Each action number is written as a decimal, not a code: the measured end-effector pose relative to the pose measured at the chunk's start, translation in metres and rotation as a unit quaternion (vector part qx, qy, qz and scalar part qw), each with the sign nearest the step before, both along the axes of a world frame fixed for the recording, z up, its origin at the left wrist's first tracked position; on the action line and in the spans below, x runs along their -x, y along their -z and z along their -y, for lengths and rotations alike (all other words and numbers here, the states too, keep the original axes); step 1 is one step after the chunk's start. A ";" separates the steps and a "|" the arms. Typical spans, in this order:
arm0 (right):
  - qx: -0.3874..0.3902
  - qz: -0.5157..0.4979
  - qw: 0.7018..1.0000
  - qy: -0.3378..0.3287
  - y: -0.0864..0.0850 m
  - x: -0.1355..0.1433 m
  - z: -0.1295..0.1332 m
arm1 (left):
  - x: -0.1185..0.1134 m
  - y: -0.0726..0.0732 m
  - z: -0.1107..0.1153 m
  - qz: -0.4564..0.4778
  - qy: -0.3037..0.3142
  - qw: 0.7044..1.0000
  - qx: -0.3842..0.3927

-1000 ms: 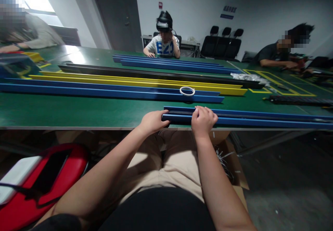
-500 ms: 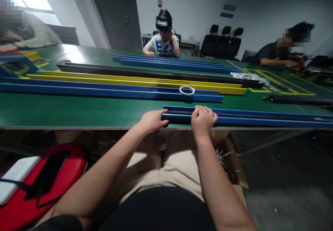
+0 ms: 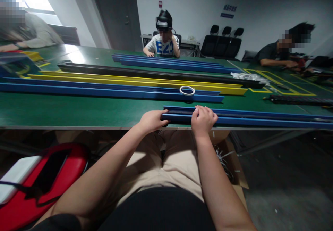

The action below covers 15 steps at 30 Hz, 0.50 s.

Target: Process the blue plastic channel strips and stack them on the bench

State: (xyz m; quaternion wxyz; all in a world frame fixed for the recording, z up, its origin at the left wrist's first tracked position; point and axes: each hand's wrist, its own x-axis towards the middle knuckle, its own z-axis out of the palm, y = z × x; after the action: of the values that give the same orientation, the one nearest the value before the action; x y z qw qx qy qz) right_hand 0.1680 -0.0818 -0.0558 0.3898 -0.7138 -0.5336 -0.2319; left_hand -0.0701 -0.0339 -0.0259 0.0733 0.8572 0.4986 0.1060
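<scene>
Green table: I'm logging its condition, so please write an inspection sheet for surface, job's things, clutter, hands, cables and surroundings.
Surface: green table, glare at far left.
Job's things: near blue channel, along the front edge.
Clutter: white ring at the second blue channel; yellow channel and black channel beyond.
Hands: left hand holds the near blue channel's left end; right hand grips it farther right.
Cables: black cord over the red seat.
Surroundings: person opposite, another left, another right; cardboard box below.
</scene>
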 end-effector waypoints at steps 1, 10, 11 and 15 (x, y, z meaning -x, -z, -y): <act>0.000 0.000 1.000 0.000 0.000 0.000 0.000 | 0.000 0.000 0.000 -0.004 0.003 1.000 -0.002; -0.001 0.002 1.000 0.003 0.002 -0.001 -0.002 | -0.001 -0.003 -0.003 -0.011 0.010 1.000 0.012; -0.003 0.001 1.000 0.002 0.002 -0.001 -0.002 | 0.000 -0.003 -0.003 -0.008 0.010 1.000 0.015; -0.011 -0.001 1.000 0.002 0.003 -0.001 -0.002 | -0.001 -0.003 -0.005 0.007 0.009 1.000 0.026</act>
State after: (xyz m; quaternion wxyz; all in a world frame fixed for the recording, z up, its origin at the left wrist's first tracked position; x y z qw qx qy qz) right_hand 0.1686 -0.0794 -0.0589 0.3976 -0.7106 -0.5297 -0.2376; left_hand -0.0694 -0.0288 -0.0229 0.0995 0.8587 0.4931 0.0982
